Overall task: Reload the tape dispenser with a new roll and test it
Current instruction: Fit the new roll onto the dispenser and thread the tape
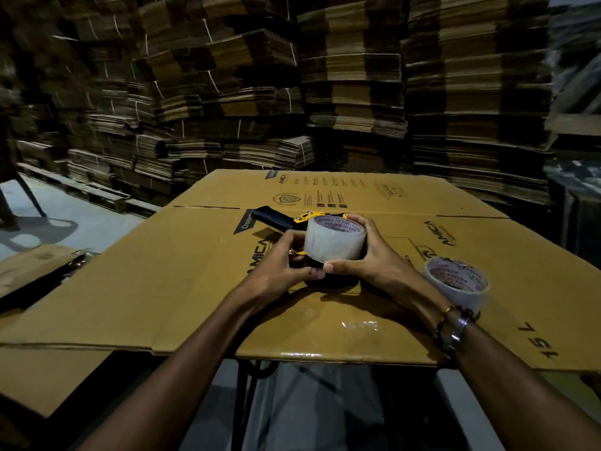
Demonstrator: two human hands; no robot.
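Head view: both hands hold a clear tape roll [335,239] over the tape dispenser [286,219] at the middle of the cardboard-covered surface [162,288]. The right hand [367,255] has its fingers curled round the roll; the left hand [286,262] pinches its near side. Seating looks under way, though the hub is hidden. Threading and testing remain. A second roll [455,283] lies toward the right edge.

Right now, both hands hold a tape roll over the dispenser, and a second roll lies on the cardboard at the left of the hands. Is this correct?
Not quite. In the head view the second roll lies right of the hands, by the right wrist. Left hand and right hand do hold a roll over the dispenser on the cardboard.
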